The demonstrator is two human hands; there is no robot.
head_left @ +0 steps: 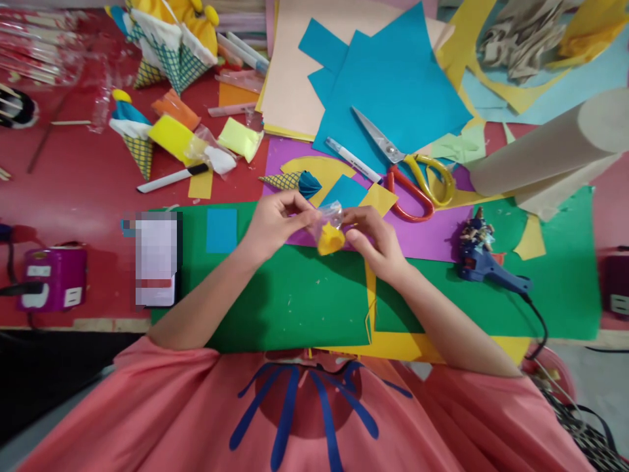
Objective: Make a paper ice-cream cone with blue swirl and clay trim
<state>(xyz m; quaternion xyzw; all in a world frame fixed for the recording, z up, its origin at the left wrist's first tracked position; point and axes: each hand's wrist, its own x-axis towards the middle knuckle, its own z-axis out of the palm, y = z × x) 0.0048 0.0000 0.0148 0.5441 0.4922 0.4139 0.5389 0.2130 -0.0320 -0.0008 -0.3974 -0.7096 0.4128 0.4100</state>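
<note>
A small clear plastic bag with a soft yellow lump in it is held up over the work mat of coloured sheets. My left hand pinches the bag's left side between thumb and fingertips. On the other side, my right hand has its fingers curled against the bag's edge, the thumb a little apart from the index finger. Just beyond lies a small patterned cone topped with a blue pleated piece. A blue paper piece and yellow scraps lie close by.
Open scissors and a marker lie beyond my hands. A glue gun with a trailing cord rests right. A phone is left. Packets of clay, finished cones and a paper roll stand around.
</note>
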